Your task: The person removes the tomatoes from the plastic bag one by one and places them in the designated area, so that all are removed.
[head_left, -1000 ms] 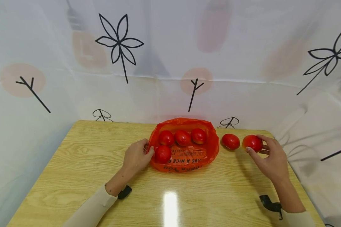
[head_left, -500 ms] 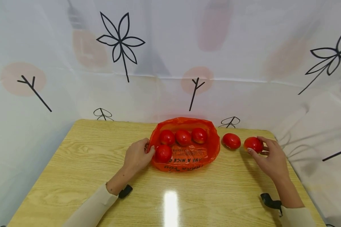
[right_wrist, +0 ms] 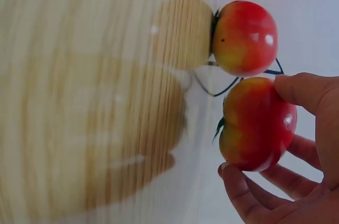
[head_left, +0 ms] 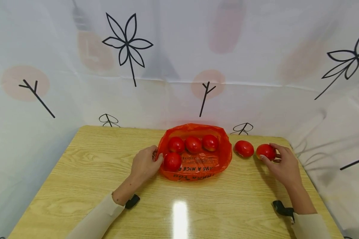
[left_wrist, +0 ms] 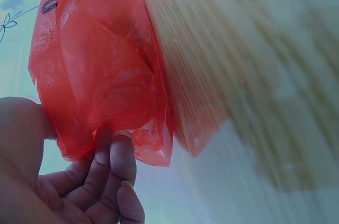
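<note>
An orange-red plastic bag (head_left: 197,162) lies spread wide on the table, with several red tomatoes (head_left: 193,145) inside it. My left hand (head_left: 145,165) pinches the bag's left edge between thumb and fingers, close to the front-left tomato (head_left: 172,161). In the left wrist view the bag's crinkled side (left_wrist: 106,65) hides its contents. My right hand (head_left: 284,166) grips a tomato (right_wrist: 259,123) by its sides, green stem end down, and a gap shows between it and the table. Just left of it, another tomato (head_left: 244,148) rests on the table, right of the bag.
The wooden table (head_left: 86,172) ends at the back against a white patterned cloth (head_left: 167,49), which also hangs along both sides. The table's right edge runs close beside my right hand. A bright light reflection (head_left: 180,219) shines on the front part.
Very little differs. My right hand, with the tomato in its grip, has shifted slightly left towards the loose tomato. The left hand and the bag stay where they were.
</note>
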Tool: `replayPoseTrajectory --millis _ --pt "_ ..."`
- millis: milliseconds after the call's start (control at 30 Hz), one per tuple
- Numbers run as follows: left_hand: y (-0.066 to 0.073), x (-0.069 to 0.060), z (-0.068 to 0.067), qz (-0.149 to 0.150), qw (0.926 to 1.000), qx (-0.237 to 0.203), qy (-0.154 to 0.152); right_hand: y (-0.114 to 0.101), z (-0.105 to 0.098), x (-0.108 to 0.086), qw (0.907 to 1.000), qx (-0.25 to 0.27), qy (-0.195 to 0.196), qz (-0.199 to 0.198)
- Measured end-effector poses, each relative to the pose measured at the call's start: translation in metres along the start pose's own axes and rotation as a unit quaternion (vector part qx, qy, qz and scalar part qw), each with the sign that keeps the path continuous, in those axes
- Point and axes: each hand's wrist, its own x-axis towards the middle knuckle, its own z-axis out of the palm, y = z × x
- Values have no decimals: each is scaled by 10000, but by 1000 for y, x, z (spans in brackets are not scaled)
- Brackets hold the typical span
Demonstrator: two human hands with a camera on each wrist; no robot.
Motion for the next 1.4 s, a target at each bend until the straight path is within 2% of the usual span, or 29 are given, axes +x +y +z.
replayPoseTrajectory --millis 400,700,1067,1200,1400 --pt "0 0 1 -3 10000 17 -2 6 1 3 9998 -146 -107 82" --pt "0 1 1 31 10000 15 -11 9 4 6 9984 -323 -380 256" --pt "0 -1 1 34 10000 -22 -6 9 6 7 9981 -209 -521 251" --pt "0 0 1 9 10000 -21 -33 7 4 8 9981 -278 -496 245" --pt "0 0 1 8 10000 7 -60 1 2 9 9991 -331 -244 100"
